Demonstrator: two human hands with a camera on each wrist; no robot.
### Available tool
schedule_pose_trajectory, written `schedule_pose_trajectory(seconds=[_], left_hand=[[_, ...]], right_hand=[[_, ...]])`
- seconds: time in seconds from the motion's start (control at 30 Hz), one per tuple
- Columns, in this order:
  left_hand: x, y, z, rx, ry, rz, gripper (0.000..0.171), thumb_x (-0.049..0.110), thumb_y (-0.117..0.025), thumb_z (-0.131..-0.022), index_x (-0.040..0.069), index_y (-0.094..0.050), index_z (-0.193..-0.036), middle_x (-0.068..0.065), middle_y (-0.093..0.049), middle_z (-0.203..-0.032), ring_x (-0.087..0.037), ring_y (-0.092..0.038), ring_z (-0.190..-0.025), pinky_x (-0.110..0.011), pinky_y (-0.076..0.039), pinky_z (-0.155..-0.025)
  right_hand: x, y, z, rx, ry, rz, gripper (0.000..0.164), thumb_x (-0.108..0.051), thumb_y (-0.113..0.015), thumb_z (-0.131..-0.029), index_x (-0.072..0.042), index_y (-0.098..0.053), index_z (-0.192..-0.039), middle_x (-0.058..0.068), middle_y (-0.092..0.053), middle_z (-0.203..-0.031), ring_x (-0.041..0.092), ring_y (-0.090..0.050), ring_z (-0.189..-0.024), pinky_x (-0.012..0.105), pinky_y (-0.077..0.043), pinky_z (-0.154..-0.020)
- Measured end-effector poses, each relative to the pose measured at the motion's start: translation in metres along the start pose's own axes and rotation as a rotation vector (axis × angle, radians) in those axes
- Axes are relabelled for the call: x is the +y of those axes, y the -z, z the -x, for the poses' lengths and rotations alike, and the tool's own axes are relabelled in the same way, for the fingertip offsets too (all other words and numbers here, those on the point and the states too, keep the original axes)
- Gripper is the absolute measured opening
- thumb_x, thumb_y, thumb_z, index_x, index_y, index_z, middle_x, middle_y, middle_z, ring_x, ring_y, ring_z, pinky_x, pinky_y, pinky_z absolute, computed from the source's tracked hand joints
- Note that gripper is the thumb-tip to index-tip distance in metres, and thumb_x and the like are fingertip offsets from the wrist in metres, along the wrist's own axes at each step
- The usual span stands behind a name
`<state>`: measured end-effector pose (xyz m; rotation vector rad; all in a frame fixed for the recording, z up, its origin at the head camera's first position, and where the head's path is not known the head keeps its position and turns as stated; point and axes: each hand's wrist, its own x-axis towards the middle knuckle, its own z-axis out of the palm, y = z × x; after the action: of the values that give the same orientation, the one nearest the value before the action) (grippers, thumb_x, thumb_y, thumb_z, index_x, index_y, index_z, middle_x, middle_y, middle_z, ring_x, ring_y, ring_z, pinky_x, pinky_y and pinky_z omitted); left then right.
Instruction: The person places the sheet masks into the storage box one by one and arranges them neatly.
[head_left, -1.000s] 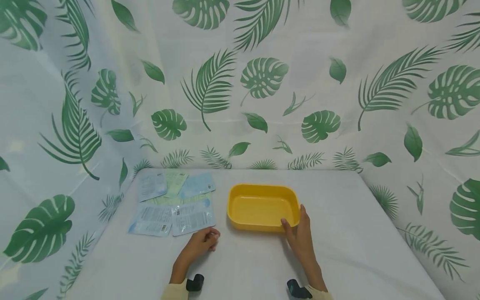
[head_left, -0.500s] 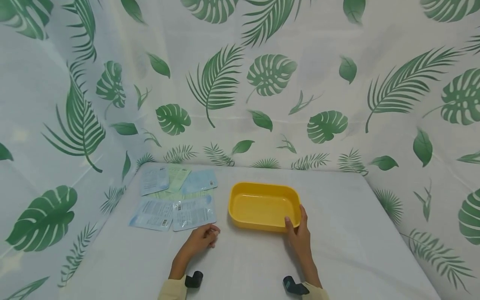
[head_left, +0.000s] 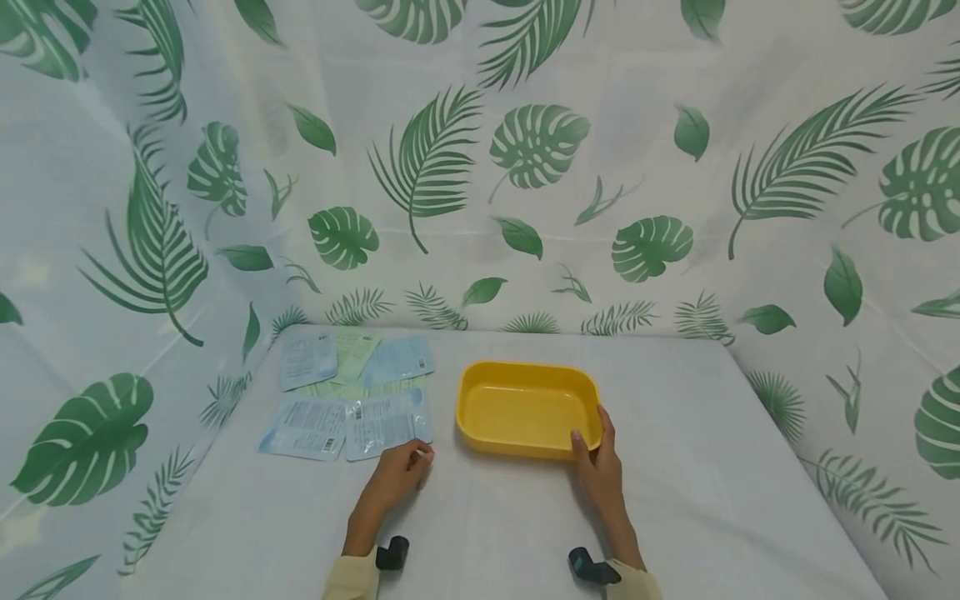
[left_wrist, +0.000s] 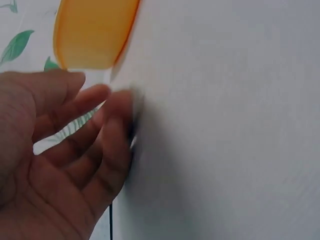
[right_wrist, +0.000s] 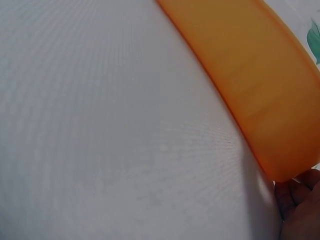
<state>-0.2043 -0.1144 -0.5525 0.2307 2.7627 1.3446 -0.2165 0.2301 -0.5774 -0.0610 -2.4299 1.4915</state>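
A shallow yellow rectangular tray with rounded corners stands on the white-covered table. My right hand holds its near right corner, thumb at the rim and fingers along the outer side. The right wrist view shows the tray's outer wall with the fingers at its end. Left of the tray, my left hand is loosely curled and holds nothing, close to the lower edge of a pale blue sachet. In the left wrist view its fingers bend gently with nothing between them.
Several flat blue and green printed sachets lie at the back left, among them a blue one, a green one and another blue one. A leaf-patterned curtain encloses the table's back and sides.
The left hand has shifted slightly left and up, toward the sachets. The right hand keeps its hold on the tray. The head view has tilted and turned slightly.
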Motion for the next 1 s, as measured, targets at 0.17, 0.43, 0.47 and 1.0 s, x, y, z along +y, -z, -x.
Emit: schedule_pose_trajectory(seconds=[0.17, 0.43, 0.47, 1.0], left_hand=[[-0.011, 0.019, -0.001, 0.304, 0.065, -0.183, 0.011, 0.013, -0.062, -0.094, 0.004, -0.067, -0.095, -0.004, -0.06, -0.077, -0.014, -0.053, -0.07, -0.028, -0.044, -0.061], [-0.024, 0.036, 0.009, 0.473, 0.292, -0.261, 0.034, 0.024, -0.065, -0.093, -0.002, -0.061, -0.113, -0.023, -0.052, -0.107, -0.038, -0.052, -0.1, -0.048, -0.05, -0.067], [-0.024, 0.037, 0.01, 0.479, 0.304, -0.251, 0.038, 0.025, -0.065, -0.093, -0.003, -0.059, -0.117, -0.025, -0.05, -0.111, -0.041, -0.05, -0.104, -0.051, -0.05, -0.07], [-0.024, 0.036, -0.002, 0.373, 0.34, -0.368, 0.068, 0.024, -0.078, -0.082, -0.008, -0.046, -0.133, -0.035, -0.04, -0.112, -0.046, -0.04, -0.1, -0.053, -0.044, -0.071]], right_hand=[[0.003, -0.001, 0.0, 0.01, -0.015, 0.011, 0.067, -0.034, -0.054, -0.1, -0.025, -0.017, -0.156, 0.014, -0.032, -0.157, 0.032, -0.041, -0.138, 0.049, -0.033, -0.112], [0.008, -0.001, 0.0, 0.02, -0.02, -0.006, 0.065, -0.034, -0.054, -0.1, -0.028, -0.02, -0.155, 0.011, -0.033, -0.158, 0.03, -0.038, -0.141, -0.005, -0.02, -0.093], [0.008, -0.002, 0.0, 0.02, -0.02, -0.009, 0.065, -0.034, -0.054, -0.1, -0.028, -0.02, -0.155, 0.011, -0.033, -0.158, 0.03, -0.038, -0.141, -0.005, -0.02, -0.093], [0.004, -0.003, 0.002, 0.034, -0.048, 0.003, 0.065, -0.039, -0.054, -0.1, -0.03, -0.021, -0.155, 0.008, -0.032, -0.159, 0.028, -0.036, -0.144, 0.027, -0.03, -0.114]])
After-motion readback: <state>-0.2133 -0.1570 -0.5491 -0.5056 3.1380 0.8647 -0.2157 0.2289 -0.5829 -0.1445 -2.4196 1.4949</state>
